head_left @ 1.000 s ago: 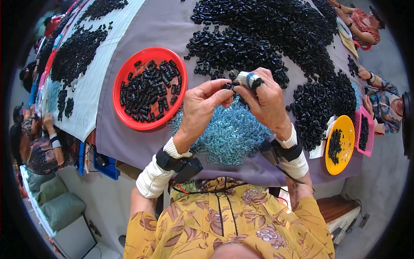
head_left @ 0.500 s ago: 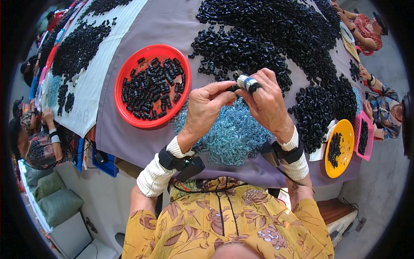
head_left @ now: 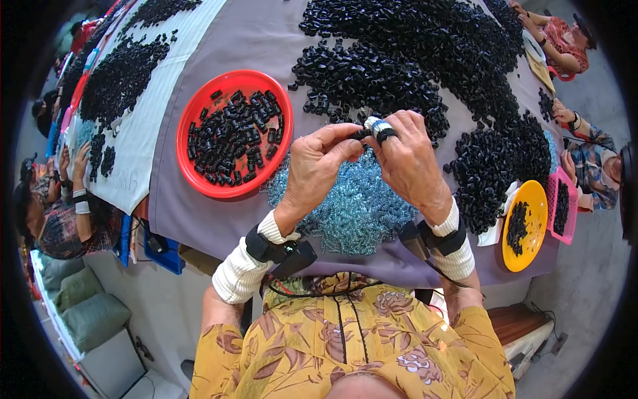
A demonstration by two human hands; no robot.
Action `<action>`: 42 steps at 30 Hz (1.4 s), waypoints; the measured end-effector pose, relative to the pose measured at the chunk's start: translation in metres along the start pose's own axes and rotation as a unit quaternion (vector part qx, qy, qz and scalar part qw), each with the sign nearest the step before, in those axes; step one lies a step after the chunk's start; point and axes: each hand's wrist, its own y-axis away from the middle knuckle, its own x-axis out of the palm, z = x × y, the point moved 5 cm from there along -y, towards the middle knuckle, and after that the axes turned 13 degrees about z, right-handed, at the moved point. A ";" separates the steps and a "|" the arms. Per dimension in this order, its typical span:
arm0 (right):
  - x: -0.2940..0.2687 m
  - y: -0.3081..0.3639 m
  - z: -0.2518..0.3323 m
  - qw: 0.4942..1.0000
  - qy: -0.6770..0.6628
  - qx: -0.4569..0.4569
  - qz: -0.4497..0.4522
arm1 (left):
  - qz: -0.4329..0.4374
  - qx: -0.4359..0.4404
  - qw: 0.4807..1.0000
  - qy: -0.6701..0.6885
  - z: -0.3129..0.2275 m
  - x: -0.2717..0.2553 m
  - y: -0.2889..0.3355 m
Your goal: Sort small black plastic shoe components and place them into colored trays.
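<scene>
Both hands meet above a heap of small clear-blue metal-looking springs [head_left: 359, 213]. A small black plastic piece [head_left: 359, 134] is pinched between the thumb and forefinger of my left hand [head_left: 311, 169]. My right hand [head_left: 413, 163] closes on the same piece from the other side, its fingertips partly hidden. One right finger wears a white and blue knitted sleeve [head_left: 380, 126] with a black band. To the left, a red round tray [head_left: 183, 143] holds many black assembled-looking pieces. Behind my hands spreads a large pile of loose black plastic parts [head_left: 372, 73].
A yellow plate [head_left: 530, 243] and a pink basket [head_left: 565, 226], each with black pieces, stand at the right table edge. Other people sit along both sides, their hands near the table. A blue crate [head_left: 163, 256] is below the left edge. Grey-purple cloth [head_left: 199, 223] covers the table.
My hands stay together on the black piece, with only slight finger movement; the right hand's fingers have curled a little. At the left, another person's hands have risen.
</scene>
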 end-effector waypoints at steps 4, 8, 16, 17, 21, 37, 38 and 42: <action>0.005 0.002 0.001 1.000 0.007 0.001 0.021 | -0.010 0.000 1.000 0.016 0.001 0.001 0.000; 0.008 0.003 0.003 1.000 0.009 -0.004 0.023 | -0.026 0.012 1.000 0.004 0.001 0.000 0.001; 0.010 0.004 -0.001 0.997 -0.023 -0.023 0.064 | -0.024 0.024 0.997 -0.069 -0.001 0.000 0.001; 0.011 0.004 -0.002 0.997 -0.024 -0.027 0.068 | -0.025 0.024 0.997 -0.075 -0.002 -0.001 0.001; 0.013 0.005 -0.002 0.996 -0.024 -0.037 0.080 | -0.019 0.026 0.994 -0.101 -0.003 -0.002 0.001; 0.010 0.003 -0.005 0.994 -0.100 -0.032 0.007 | 0.001 -0.024 1.000 0.012 0.000 -0.002 -0.003; 0.010 0.003 -0.005 0.995 -0.097 -0.037 0.003 | 0.004 -0.025 0.999 0.019 0.001 -0.003 -0.003; 0.007 0.002 -0.005 0.994 -0.083 -0.055 0.031 | 0.019 -0.036 0.998 0.049 0.004 -0.005 -0.001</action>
